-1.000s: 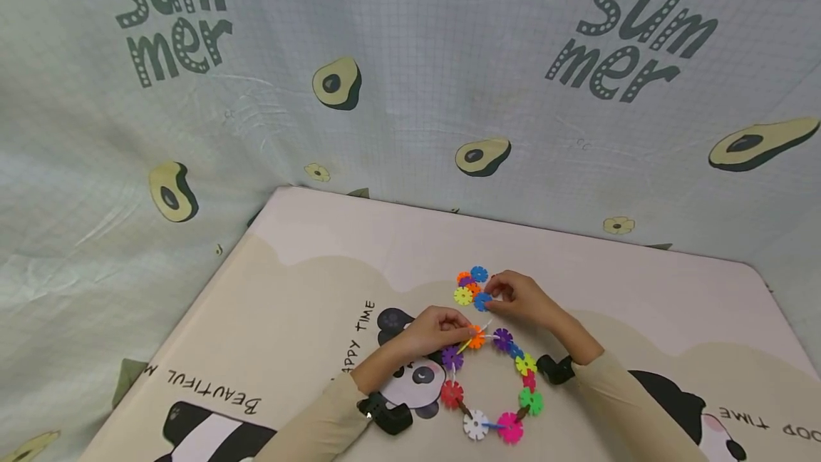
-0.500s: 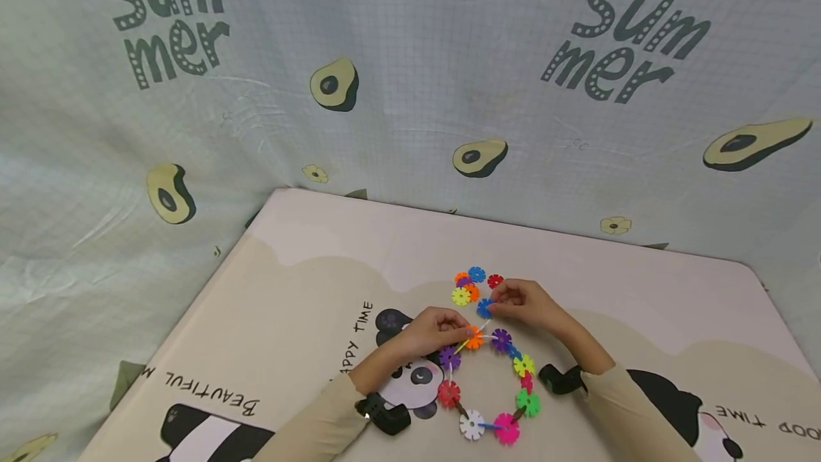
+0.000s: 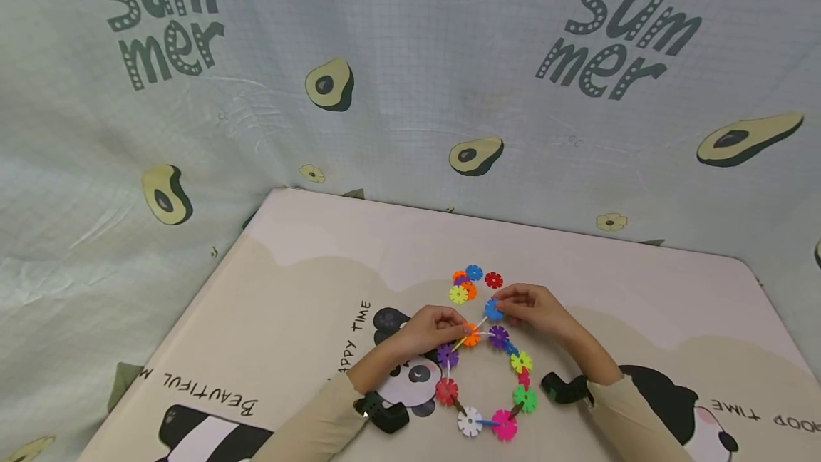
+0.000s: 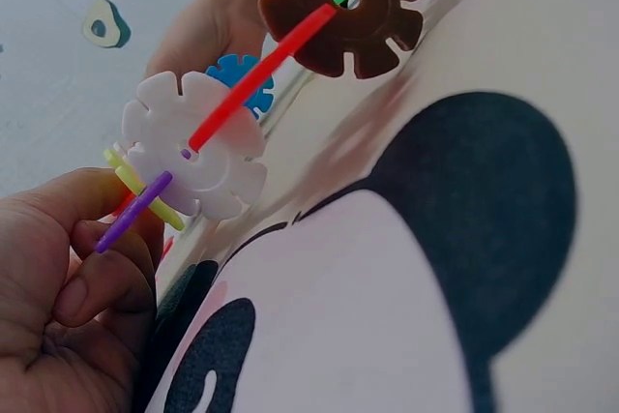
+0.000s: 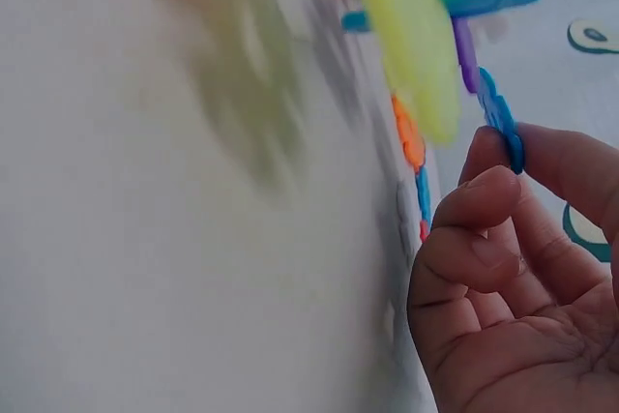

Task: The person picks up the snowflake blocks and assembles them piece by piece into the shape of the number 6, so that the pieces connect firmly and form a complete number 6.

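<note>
A ring of interlocking notched plastic discs [image 3: 504, 425] in many colours lies between the two hands. My left hand [image 3: 431, 337] pinches its far edge at an orange disc [image 3: 472, 334], beside a yellow disc seen edge-on. In the left wrist view, that left hand [image 4: 82, 287] has curled fingers next to a white disc [image 4: 198, 147]. My right hand [image 3: 535, 307] holds a blue notched disc [image 3: 493, 309] between thumb and forefinger, just beyond the ring. The right wrist view shows this blue disc [image 5: 500, 121] edge-on at the fingertips; whether it touches the ring is unclear.
Several loose discs lie beyond the hands: a yellow disc [image 3: 458, 294], a blue disc [image 3: 474, 272] and others overlapping. A red disc [image 3: 494, 279] lies apart to their right. A panda-print cloth [image 3: 308, 319] covers the table, with a printed curtain [image 3: 398, 141] behind.
My right hand has picked the blue disc out from the loose group and drawn it right and slightly nearer, towards the ring. The red disc has come into full view. My left hand stays put.
</note>
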Available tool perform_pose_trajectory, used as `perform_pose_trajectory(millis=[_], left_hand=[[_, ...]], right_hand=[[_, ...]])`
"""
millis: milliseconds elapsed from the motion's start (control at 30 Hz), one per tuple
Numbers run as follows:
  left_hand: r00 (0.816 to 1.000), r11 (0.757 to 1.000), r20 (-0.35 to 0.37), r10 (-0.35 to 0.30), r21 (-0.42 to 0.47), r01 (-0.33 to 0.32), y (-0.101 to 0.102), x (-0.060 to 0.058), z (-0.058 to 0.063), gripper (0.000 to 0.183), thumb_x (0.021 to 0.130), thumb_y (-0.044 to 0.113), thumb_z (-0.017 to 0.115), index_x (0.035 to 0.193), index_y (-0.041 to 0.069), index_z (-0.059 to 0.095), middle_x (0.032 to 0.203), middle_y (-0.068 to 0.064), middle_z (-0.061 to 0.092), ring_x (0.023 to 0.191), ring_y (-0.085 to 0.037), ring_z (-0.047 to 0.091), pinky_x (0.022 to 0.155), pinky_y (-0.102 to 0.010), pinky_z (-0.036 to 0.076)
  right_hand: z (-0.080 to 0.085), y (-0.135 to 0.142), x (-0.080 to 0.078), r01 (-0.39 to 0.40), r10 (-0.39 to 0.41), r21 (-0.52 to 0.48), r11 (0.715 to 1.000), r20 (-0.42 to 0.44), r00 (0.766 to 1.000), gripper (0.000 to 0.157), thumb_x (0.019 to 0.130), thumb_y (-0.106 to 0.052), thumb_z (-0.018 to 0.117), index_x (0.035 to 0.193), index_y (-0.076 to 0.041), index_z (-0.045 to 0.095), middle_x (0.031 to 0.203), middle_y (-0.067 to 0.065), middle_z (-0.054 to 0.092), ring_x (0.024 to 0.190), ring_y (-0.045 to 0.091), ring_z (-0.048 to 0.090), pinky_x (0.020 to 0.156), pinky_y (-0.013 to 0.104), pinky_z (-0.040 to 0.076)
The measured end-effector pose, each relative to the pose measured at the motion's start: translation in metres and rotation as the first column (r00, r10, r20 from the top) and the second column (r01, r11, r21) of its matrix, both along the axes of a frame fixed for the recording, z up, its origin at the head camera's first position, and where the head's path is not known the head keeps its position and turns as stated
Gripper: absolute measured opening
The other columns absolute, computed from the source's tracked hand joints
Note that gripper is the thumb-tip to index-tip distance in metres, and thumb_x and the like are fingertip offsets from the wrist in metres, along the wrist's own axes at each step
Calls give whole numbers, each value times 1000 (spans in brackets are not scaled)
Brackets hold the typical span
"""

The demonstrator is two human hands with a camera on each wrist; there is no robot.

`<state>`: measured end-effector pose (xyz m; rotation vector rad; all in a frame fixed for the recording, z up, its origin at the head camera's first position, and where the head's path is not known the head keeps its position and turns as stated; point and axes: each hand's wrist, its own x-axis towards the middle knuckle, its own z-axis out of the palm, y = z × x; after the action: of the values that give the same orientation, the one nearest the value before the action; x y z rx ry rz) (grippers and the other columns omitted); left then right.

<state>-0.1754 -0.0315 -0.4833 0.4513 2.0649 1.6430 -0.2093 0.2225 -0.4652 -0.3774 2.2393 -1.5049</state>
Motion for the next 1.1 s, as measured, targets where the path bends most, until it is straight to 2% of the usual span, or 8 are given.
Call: perform_pose_trajectory(millis=[200, 600, 767, 1100], left_hand=[[1000, 1000, -8, -8, 14, 8, 0, 0, 0, 22, 95, 17, 64, 98, -4, 70, 65, 4, 55, 55, -6, 41, 52, -18, 32], [1000, 1000, -2, -3, 20, 3, -1, 0, -1, 21, 94, 16, 64, 99, -4, 70, 67, 4, 57, 56, -6, 42, 51, -18, 32], [1000, 1000, -3, -6, 18, 6, 0, 0, -3, 21, 94, 17, 64, 99, -4, 70, 67, 5, 57, 56, -6, 42, 52, -18, 32], [999, 1000, -44, 6, 13, -5, 1, 2, -4, 22, 94, 15, 64, 97, -6, 68, 64, 7, 55, 53, -4, 40, 49, -17, 30]], right_hand=[[3, -1, 5, 3, -2, -24, 1000, 42, 999, 38, 95, -23, 65, 117, 7, 63, 79, 1, 63, 67, 13, 54, 61, 22, 47], [6, -6, 12, 28, -24, -100, 995, 42, 999, 32, 95, -16, 64, 112, 11, 57, 81, 1, 64, 65, 12, 54, 59, 21, 46], [5, -5, 13, 15, -10, -97, 995, 58, 998, 33, 94, -15, 66, 111, 12, 56, 81, 1, 66, 66, 11, 55, 62, 22, 48], [-5, -5, 12, 25, -20, -96, 995, 49, 999, 34, 91, -13, 69, 109, 15, 62, 84, 0, 71, 66, 7, 61, 60, 21, 50]])
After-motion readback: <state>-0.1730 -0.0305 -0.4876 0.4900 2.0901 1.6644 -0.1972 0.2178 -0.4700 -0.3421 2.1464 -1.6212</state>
